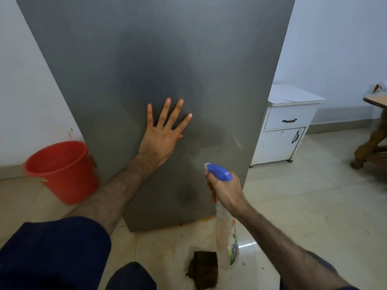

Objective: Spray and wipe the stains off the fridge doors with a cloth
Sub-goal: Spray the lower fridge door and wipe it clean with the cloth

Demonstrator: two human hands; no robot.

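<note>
The grey fridge door (146, 59) fills the middle of the view, with a pale smear near its right edge. My left hand (161, 135) lies flat against the door, fingers spread, holding nothing. My right hand (225, 190) grips a clear spray bottle (227, 237) with a blue nozzle head pointed at the lower right of the door; a faint mist shows in front of the nozzle. A brown cloth (203, 268) lies crumpled on the floor below the bottle, untouched by either hand.
A red bucket (60, 170) stands on the floor left of the fridge. A white cabinet (287, 124) with a drawer sits to the right, and a wooden table (374, 130) at the far right. Orange specks dot the tiled floor by the fridge base.
</note>
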